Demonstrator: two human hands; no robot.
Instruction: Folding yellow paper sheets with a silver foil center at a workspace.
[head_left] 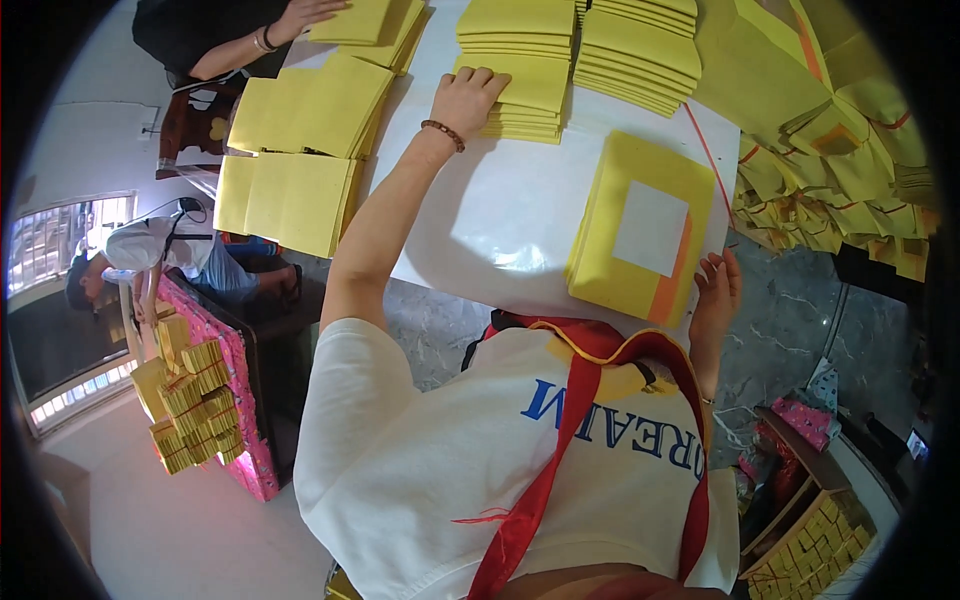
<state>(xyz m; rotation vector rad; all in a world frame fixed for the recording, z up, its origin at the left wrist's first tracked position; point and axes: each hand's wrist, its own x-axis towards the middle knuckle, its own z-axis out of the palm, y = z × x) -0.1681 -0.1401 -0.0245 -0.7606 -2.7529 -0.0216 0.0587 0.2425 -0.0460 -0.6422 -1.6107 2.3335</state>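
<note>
Your left hand lies over the left side of a stack of folded yellow paper, well back from the table's near edge; whether its grip is clenched cannot be told. Your right hand, grip seemingly released, hangs beside the white-panelled yellow pile at the near right corner. Lifting one piece flat should keep edges crisp.

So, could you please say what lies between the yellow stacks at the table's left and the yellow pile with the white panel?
In the head view, the left forearm crosses above white tabletop between those stacks and that pile.
</note>
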